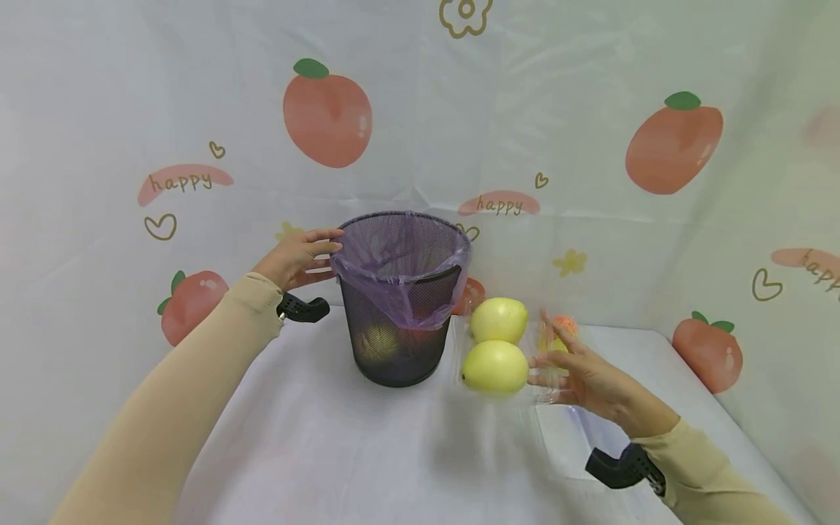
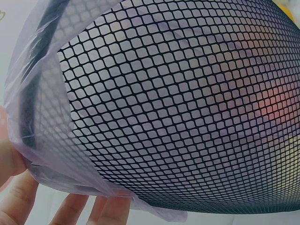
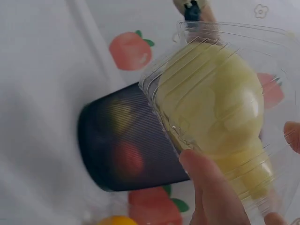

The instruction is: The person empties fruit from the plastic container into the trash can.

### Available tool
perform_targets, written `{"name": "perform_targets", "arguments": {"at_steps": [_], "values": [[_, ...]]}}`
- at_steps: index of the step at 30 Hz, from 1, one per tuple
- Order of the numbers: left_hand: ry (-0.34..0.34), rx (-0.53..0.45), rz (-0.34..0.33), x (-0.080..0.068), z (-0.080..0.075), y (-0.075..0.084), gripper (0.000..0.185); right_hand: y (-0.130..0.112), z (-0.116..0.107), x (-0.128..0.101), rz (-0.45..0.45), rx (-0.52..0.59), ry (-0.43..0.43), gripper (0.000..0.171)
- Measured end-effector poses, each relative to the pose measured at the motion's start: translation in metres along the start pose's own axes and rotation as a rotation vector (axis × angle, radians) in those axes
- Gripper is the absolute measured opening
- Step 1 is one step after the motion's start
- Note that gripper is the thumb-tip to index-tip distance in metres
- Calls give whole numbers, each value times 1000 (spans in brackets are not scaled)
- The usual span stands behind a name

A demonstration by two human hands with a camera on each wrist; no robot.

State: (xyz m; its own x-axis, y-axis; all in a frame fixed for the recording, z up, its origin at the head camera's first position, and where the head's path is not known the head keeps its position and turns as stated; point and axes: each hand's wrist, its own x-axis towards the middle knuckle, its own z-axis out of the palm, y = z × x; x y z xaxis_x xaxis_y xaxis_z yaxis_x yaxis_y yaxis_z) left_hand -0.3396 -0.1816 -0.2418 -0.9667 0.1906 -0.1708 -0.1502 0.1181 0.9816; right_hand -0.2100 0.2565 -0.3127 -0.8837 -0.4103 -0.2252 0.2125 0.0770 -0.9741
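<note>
As the left hand point(image 1: 297, 258), fingers outstretched, touches a round black-mesh bin point(image 1: 394, 348) at nine o'clock, the right hand point(image 1: 593, 380) grips a clear-plastic tray point(image 3: 160, 113).

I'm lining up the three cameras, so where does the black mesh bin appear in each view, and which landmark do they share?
Head: the black mesh bin stands upright near the middle.
Left wrist: the bin fills most of the picture, seen close up.
Right wrist: the bin appears on its side, left of centre, partly hidden behind the clear container.
Shared landmark: the red patch showing through the mesh.
</note>
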Motion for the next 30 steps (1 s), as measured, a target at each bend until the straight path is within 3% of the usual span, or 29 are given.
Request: {"name": "perform_targets", "arguments": {"at_steps": [6,14,26,30], "values": [[1,2,2,1,0,-1,54,-26,-12,2,-78,9,-7,78],[9,-4,1,1,0,-1,54,-64,-25,7,-162,158,-68,78],[-15,13,11,1,-2,-2,55,-130,-19,29,-132,152,136,82],[-17,11,10,2,-1,-1,55,-147,-15,37,-119,81,204,85]]}}
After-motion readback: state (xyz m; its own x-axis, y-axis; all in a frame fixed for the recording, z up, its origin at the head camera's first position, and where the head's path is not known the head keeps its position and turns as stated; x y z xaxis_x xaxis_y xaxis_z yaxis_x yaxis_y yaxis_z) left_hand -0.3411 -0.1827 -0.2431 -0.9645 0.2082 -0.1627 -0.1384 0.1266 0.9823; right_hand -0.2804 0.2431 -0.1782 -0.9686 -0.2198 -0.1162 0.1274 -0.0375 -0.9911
